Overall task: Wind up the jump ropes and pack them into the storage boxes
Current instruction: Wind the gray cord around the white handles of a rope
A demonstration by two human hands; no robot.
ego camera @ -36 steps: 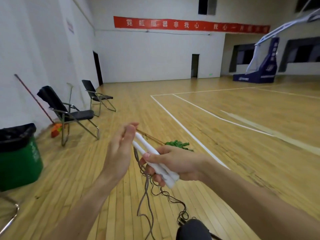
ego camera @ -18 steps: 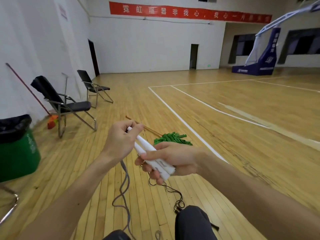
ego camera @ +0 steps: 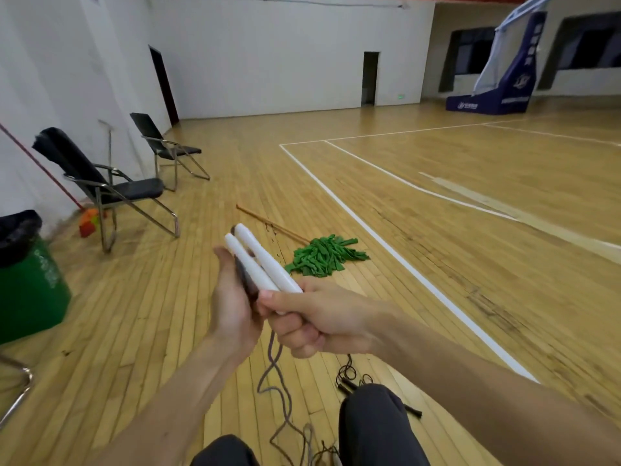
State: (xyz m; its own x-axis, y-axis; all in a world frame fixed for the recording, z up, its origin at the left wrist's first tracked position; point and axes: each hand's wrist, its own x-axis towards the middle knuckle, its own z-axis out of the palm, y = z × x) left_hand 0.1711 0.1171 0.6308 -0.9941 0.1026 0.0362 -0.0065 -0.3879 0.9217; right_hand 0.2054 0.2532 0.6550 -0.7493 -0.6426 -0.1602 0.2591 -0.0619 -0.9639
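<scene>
Jump rope handles (ego camera: 260, 264), stiff and light, sit mid-frame clenched in the right hand (ego camera: 322, 319), left hand (ego camera: 235, 297) flat alongside pressing the limp grey cord (ego camera: 279, 391); grip the handles, not the cord

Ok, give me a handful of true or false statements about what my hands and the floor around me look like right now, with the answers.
1. The right hand grips two white handles side by side. True.
2. The grey rope is fully wound up. False: it trails loose down to the floor.
3. A green mop lies on the floor beyond the hands. True.
4. The left hand is resting on a knee. False: it is up against the handles.
5. A storage box sits beside the mop. False: none is in view.
</scene>
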